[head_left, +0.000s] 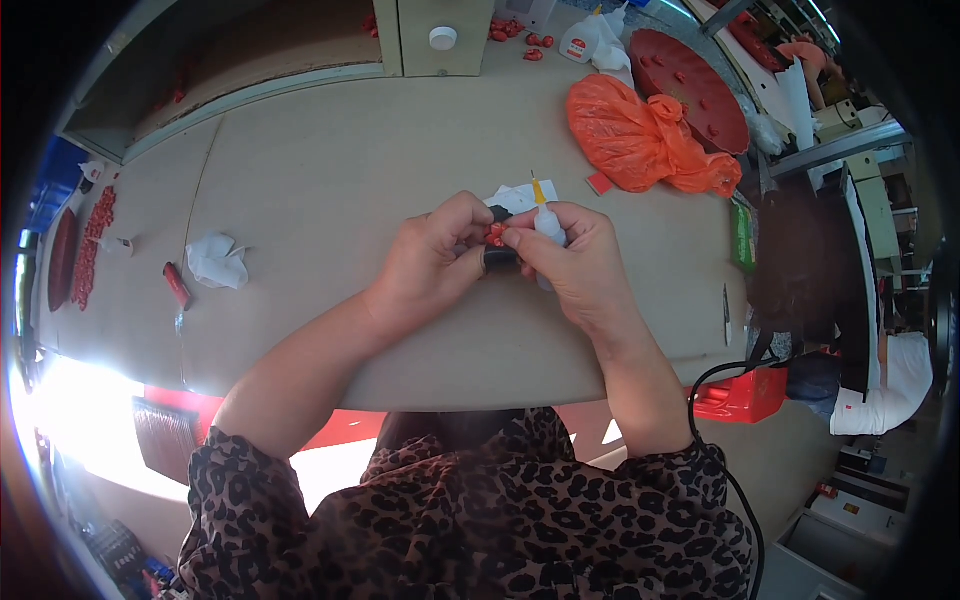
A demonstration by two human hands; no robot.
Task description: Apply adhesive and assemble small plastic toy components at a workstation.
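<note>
Over the middle of the table, my left hand (435, 245) is closed in a pinch on a small red piece (496, 234). Black coverings (500, 258) sit at the tips of its thumb and a finger. My right hand (575, 255) grips a small translucent squeeze bottle (549, 226) with a yellow needle tip that points up and away from me. The right thumb and fingertips also meet the red piece, so the two hands touch there. Fingers hide most of the piece. Just beyond the hands lies a white paper (522, 197).
An orange plastic bag (625, 130) and a red tray (655, 50) with red pieces stand far right, near white bottles (590, 42). At left lie a crumpled tissue (217, 260), a red lighter-like object (176, 285) and a row of red pieces (95, 245). A pen-like tool (727, 315) lies right.
</note>
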